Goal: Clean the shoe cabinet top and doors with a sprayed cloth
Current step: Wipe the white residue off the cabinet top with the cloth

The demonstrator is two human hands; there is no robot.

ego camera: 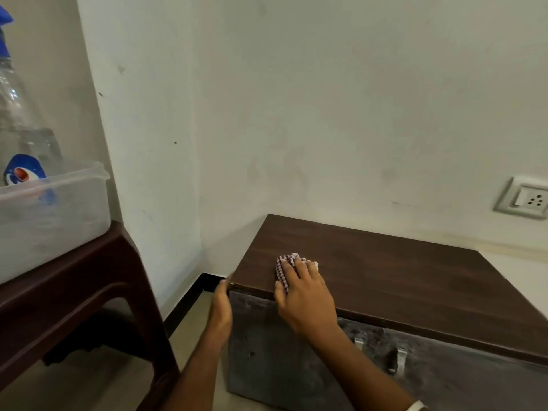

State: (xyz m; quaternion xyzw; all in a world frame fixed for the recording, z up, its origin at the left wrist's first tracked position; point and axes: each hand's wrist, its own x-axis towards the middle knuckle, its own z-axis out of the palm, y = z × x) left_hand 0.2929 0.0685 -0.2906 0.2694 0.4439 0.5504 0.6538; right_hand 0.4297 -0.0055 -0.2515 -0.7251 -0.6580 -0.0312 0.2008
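The shoe cabinet has a dark brown wooden top (400,274) and grey doors (296,360) with two metal handles (398,360). It stands in the corner against the wall. My right hand (302,295) lies flat on a red-and-white checked cloth (283,268), pressing it onto the top near the front left. My left hand (221,307) holds the cabinet's left front corner, fingers curled around the edge. A clear spray bottle (17,108) with a blue nozzle stands at the far left.
A dark brown plastic stool (89,292) at left carries a translucent plastic box (53,215) with the bottle in it. A wall socket (525,200) sits at the right above the cabinet. Pale floor shows between the stool and the cabinet.
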